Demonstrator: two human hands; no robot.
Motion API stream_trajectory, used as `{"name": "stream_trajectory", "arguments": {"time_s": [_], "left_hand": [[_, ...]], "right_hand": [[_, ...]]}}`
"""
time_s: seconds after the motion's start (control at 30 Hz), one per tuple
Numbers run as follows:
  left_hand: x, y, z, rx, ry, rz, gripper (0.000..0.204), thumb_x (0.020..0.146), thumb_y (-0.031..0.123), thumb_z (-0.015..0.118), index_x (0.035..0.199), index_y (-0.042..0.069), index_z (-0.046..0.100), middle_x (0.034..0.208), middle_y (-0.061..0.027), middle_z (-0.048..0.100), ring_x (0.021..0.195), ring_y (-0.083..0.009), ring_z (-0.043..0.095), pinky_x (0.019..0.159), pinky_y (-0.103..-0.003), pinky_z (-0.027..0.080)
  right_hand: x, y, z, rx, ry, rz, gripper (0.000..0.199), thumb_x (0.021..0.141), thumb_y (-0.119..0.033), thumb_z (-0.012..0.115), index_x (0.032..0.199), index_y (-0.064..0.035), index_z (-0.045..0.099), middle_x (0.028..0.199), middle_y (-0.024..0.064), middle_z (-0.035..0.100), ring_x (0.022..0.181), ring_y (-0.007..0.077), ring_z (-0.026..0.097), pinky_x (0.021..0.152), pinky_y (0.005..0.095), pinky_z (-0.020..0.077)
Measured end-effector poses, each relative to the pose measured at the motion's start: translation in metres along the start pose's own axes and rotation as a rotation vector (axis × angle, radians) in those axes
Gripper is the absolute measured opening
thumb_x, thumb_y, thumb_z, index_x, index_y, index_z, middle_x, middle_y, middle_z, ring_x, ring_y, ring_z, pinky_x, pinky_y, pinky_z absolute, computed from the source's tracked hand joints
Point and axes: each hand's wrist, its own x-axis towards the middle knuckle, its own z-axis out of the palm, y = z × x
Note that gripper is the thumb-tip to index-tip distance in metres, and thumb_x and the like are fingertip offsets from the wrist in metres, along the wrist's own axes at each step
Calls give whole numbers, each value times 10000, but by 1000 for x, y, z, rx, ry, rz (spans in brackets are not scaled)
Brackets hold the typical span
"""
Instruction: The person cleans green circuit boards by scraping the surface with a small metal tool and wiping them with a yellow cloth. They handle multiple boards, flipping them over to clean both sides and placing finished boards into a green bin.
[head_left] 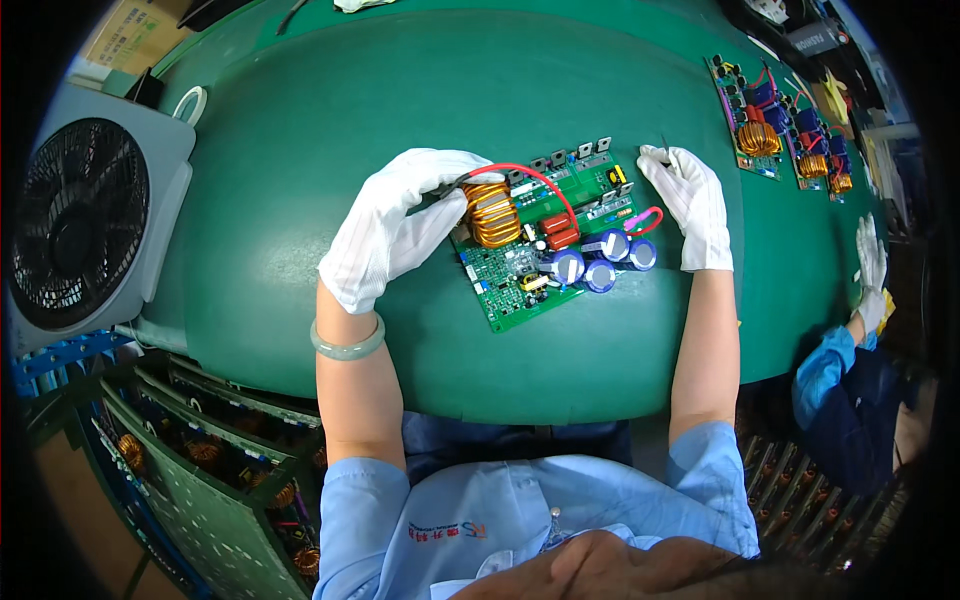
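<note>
A person's two hands, in white gloves, are at a green circuit board lying on a green desk [270,250], seen from above. The board [500,285] sits slightly tilted, midway between the hands. The left hand [400,215] curves round the copper coil [493,215] at the board's left edge; the dark end of a red wire [530,170] lies between thumb and forefinger, though whether they press on it I cannot tell. The right hand [685,195], just off the board's right end, has its fingertips drawn together on a dark sliver [664,142], too small to name. Much of the assembly looks done: the coil, blue capacitors [567,266] and upright parts along the far edge are in place. The red wire arches over the board from the coil; its left end appears to be the unfinished part, but its joints cannot be made out. Similar boards [755,138] lie at the far right, near another person's gloved hand [872,255]. A fan [75,220] stands at the left
</note>
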Motion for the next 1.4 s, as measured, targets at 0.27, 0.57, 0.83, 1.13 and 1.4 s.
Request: {"name": "stream_trajectory", "arguments": {"time_s": [0.27, 0.57, 0.83, 1.13, 1.4], "left_hand": [[6, 15, 4, -26, -123, -5, 399, 776, 41, 695, 1173, 78, 680, 1221, -135, 634, 1126, -316, 596, 980, -391, 474], [12, 23, 19, 150, -151, 86, 479, 702, 97, 797, 1162, 116, 668, 1231, -122, 617, 1145, -336, 573, 1011, -425, 436], [10, 15, 36, 284, -71, 118, 434, 657, 132, 861, 1047, 81, 678, 1134, -111, 660, 1086, -321, 619, 958, -414, 517], [-2, -5, 20, -827, 259, -564, 211, 920, 111, 637, 1119, 49, 603, 1078, -76, 660, 985, -195, 653, 893, -370, 556], [-55, 84, 18, -1610, 447, -505, 337, 1008, 284, 450, 1228, 49, 549, 1146, -140, 614, 892, -224, 599, 598, -326, 478]], "right_hand": [[0, 1, 4, 138, -20, 77, 233, 889, -212, 739, 929, 1, 654, 1022, 73, 743, 856, 94, 635, 795, 265, 504], [5, 20, 7, 36, 15, -48, 248, 869, -292, 740, 952, -60, 710, 971, 86, 732, 858, 237, 692, 768, 312, 524], [1, 8, 3, -113, 27, -18, 285, 874, -361, 721, 938, -84, 698, 906, 118, 704, 815, 329, 657, 729, 371, 517], [2, -12, -9, -187, -46, 52, 311, 868, -397, 692, 931, -93, 690, 928, 148, 693, 877, 381, 641, 747, 451, 507], [0, -5, 0, -128, -15, -53, 259, 867, -373, 682, 954, -130, 708, 932, 138, 704, 911, 366, 651, 770, 444, 514]]}}
